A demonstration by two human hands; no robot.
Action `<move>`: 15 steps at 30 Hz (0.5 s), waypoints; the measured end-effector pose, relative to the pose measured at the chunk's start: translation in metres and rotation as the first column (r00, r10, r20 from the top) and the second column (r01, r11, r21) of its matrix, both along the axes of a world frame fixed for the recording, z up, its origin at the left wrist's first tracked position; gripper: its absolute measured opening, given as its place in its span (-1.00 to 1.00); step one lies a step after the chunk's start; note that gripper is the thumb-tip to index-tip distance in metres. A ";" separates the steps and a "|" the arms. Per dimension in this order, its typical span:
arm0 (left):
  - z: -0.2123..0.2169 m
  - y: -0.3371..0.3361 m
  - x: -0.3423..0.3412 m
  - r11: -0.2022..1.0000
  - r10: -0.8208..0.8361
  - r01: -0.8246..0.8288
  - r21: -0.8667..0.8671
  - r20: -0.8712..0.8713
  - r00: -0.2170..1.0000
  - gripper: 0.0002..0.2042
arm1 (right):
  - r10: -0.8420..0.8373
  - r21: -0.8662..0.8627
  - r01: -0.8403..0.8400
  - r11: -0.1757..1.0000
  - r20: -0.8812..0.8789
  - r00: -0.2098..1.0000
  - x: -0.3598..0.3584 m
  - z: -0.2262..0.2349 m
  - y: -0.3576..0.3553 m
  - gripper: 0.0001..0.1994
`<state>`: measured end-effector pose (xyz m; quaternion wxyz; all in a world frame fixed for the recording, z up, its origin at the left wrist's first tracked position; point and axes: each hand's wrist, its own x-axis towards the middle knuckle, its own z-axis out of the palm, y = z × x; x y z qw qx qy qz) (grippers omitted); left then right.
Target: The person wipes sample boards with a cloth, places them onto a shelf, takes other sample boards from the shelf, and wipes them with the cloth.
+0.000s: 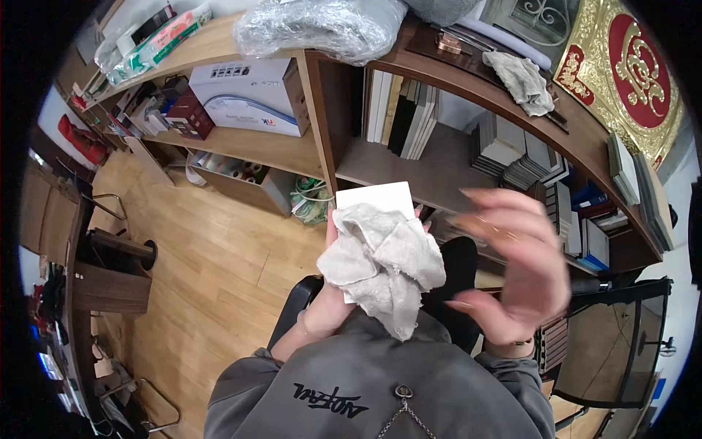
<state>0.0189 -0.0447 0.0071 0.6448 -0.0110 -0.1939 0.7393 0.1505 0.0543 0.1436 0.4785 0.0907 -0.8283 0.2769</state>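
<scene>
- Cloth (384, 263), a crumpled grey-white rag, is bunched over a white flat tile-like sample (376, 196) in front of the person's chest; only the sample's top edge shows above the folds.
- The left hand (329, 304) comes up from below and is mostly hidden behind the rag. It seems closed round the sample's lower part and a fold of rag, though the fingers themselves cannot be seen.
- The right hand (512, 274) is blurred, held just beside the rag on its right, fingers spread and loosely curved, palm turned inward, holding nothing.
- Risk, as I judge it: the sample is gripped from one side only, and cloth between palm and board could let it slide down and out, since the rag gives poor purchase.
- The rag hangs free below the left hand; a loose tail could drop off if the grip shifts.
- Above and beyond both hands stands a wooden shelf unit (439, 172) with upright books and stacked samples; its front edge is near, so a swing forward could strike it.
- To the left of the left hand lies open wooden floor (212, 271), the freest room for moving.
- Right of the right hand, a dark mesh chair (614, 344) narrows the space.
</scene>
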 end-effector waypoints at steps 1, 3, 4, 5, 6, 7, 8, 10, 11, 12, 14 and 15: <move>-0.006 0.002 0.000 0.997 0.006 -0.013 -0.079 -0.084 0.996 -0.13 | 0.053 0.020 -0.053 0.998 0.029 0.998 0.017 0.018 -0.005 -0.47; -0.013 0.005 -0.001 0.971 -0.022 -0.041 -0.236 -0.256 0.966 -0.07 | 0.081 0.061 -0.071 0.996 -0.176 0.981 0.054 0.031 -0.007 -0.41; -0.012 0.008 0.001 0.969 -0.042 -0.024 -0.246 -0.257 0.966 -0.07 | 0.057 0.081 -0.027 0.996 -0.402 0.914 0.070 0.029 -0.005 -0.43; -0.011 0.008 0.001 0.960 -0.047 -0.042 -0.276 -0.307 0.951 -0.06 | 0.052 0.068 -0.027 0.997 -0.400 0.915 0.067 0.028 -0.008 -0.43; -0.010 0.007 0.001 0.951 -0.053 -0.062 -0.301 -0.357 0.932 -0.05 | 0.056 0.068 -0.032 0.997 -0.385 0.921 0.092 0.025 0.002 -0.43; -0.009 0.007 0.001 0.944 -0.054 -0.086 -0.318 -0.408 0.911 -0.04 | 0.066 0.076 -0.041 0.996 -0.370 0.927 0.090 0.026 0.004 -0.44; -0.008 0.005 0.001 0.944 -0.048 -0.092 -0.317 -0.408 0.912 -0.04 | 0.079 0.088 -0.051 0.995 -0.355 0.932 0.105 0.026 0.012 -0.44; -0.005 0.003 0.001 0.941 -0.050 -0.088 -0.327 -0.390 0.919 -0.05 | 0.124 0.139 -0.083 0.987 -0.324 0.938 0.110 0.031 0.023 -0.44; -0.004 0.002 0.002 0.941 -0.048 -0.086 -0.326 -0.382 0.923 -0.05 | 0.148 0.170 -0.099 0.980 -0.308 0.940 0.123 0.033 0.025 -0.44; -0.003 0.000 0.006 0.948 -0.027 -0.099 -0.303 -0.385 0.922 -0.05 | 0.173 0.204 -0.115 0.972 -0.291 0.941 0.121 0.040 0.032 -0.44; -0.003 -0.012 0.009 0.941 -0.059 -0.070 -0.332 -0.362 0.930 -0.06 | 0.220 0.276 -0.146 0.950 -0.263 0.939 0.109 0.046 0.032 -0.45; -0.002 -0.011 0.005 0.936 -0.075 -0.057 -0.347 -0.355 0.932 -0.07 | 0.243 0.311 -0.159 0.937 -0.252 0.937 0.114 0.048 0.038 -0.45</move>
